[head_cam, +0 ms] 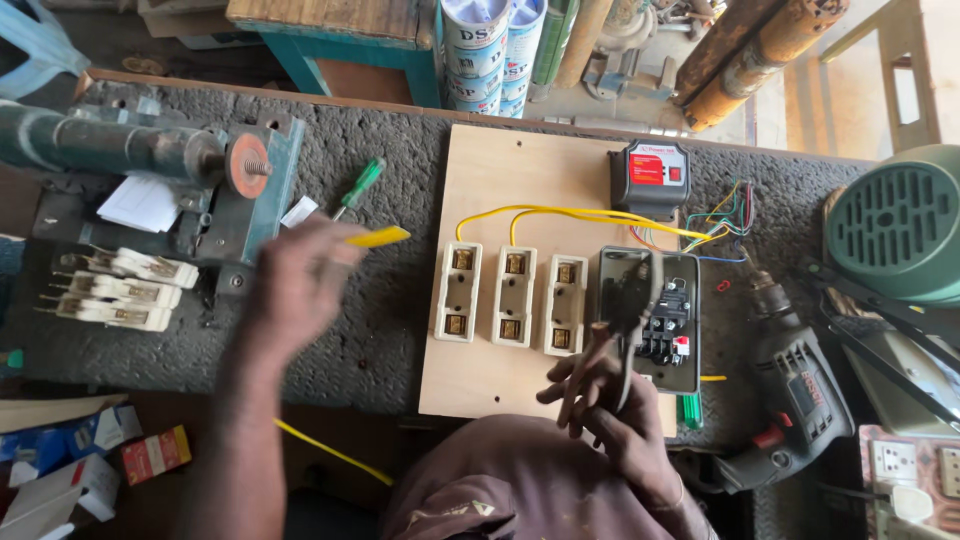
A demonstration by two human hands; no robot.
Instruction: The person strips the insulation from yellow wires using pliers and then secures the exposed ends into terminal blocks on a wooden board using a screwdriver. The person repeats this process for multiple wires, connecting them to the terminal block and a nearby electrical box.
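My left hand (300, 280) is raised over the grey bench, pinching a length of yellow wire (380, 237) whose end sticks out to the right; the rest trails down under my arm. My right hand (615, 405) grips the handles of dark pliers (630, 295), whose jaws point up over a grey switch box (690, 345). Both sit at the right of a wooden board (500, 170). Three white fuse holders (510, 297) stand in a row on the board, with yellow wires (560, 212) arching above them to a black and red unit (650, 175).
A green-handled screwdriver (358, 188) lies beside a dark bench machine (150, 160). Several white fuse carriers (120, 290) sit at the left. A power drill (800, 390) and a green motor housing (900, 220) crowd the right. Small cartons (90, 460) lie at the lower left.
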